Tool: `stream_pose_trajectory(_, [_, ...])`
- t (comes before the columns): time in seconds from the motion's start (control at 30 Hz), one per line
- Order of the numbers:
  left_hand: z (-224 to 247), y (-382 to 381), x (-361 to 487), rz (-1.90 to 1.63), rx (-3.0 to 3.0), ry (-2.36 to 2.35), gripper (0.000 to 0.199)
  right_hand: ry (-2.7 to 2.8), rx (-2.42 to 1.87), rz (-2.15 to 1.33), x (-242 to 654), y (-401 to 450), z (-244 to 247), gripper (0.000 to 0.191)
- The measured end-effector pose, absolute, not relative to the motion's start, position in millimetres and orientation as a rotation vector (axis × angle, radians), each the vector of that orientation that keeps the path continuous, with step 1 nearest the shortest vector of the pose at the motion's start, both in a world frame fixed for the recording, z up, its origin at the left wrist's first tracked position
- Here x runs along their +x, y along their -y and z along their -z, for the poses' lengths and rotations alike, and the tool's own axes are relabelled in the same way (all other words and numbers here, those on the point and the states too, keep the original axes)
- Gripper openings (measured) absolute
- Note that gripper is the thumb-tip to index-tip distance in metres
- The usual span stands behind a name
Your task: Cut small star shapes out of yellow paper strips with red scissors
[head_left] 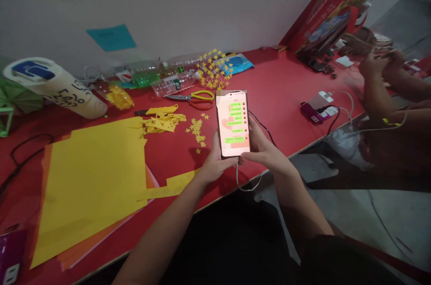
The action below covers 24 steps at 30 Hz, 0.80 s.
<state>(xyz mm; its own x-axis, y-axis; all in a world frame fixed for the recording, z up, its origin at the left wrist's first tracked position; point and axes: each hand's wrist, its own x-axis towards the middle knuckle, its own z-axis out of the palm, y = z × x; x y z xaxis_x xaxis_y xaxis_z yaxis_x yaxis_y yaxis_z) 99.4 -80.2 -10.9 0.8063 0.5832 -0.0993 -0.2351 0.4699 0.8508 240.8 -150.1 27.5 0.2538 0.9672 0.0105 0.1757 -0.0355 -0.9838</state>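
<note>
A lit phone [235,128] with green chat bubbles on its screen is held upright over the front edge of the red table [266,83]. My left hand [215,161] is closed around its lower left side. Around its right side is my right hand [264,148], the thumb near the bottom of the screen. A white cable [238,181] hangs below the phone. Small yellow paper stars [197,130] lie just left of it, and scissors [198,98] with yellow and orange handles rest behind. Yellow paper scraps [164,122] and a yellow-handled cutter [158,111] are further left.
Large yellow sheets [97,186] cover the left of the table. Behind stand a tumbler [57,89], plastic bottles [175,84] and a blue packet [239,64]. To the right are a purple-and-white charger [318,110], a red bag [323,20] and another person's hands [379,63].
</note>
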Motion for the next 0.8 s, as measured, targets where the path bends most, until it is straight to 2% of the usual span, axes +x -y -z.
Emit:
stream_pose_trajectory(0.1, [9.8,80.1,100.0,-0.509,0.955,-0.398,0.110,1.130,-1.314,-1.122,241.4,150.2,-28.7,0.100])
stream_pose_trajectory(0.4, [13.6,78.6,100.7,-0.497,0.968,-0.358,0.111,1.114,-1.230,-1.133,243.0,150.2,-27.2,0.098])
stream_pose_trajectory(0.5, [16.1,79.4,101.0,-0.499,0.978,-0.335,0.109,1.070,-1.226,-1.098,245.2,148.8,-22.9,0.082])
stream_pose_trajectory(0.6, [17.1,81.0,101.5,-0.506,1.004,-0.315,0.106,0.944,-1.321,-0.975,245.7,145.6,-19.4,0.045])
stream_pose_trajectory(0.67, [17.7,81.7,101.6,-0.496,1.023,-0.304,0.103,0.884,-1.370,-0.894,245.1,143.2,-18.6,0.029])
stream_pose_trajectory(0.73, [18.4,81.7,101.6,-0.488,1.029,-0.298,0.102,0.874,-1.380,-0.867,244.3,141.6,-19.0,0.027])
stream_pose_trajectory(0.8, [18.7,81.2,101.4,-0.485,1.030,-0.296,0.100,0.895,-1.368,-0.880,243.9,141.1,-19.9,0.035])
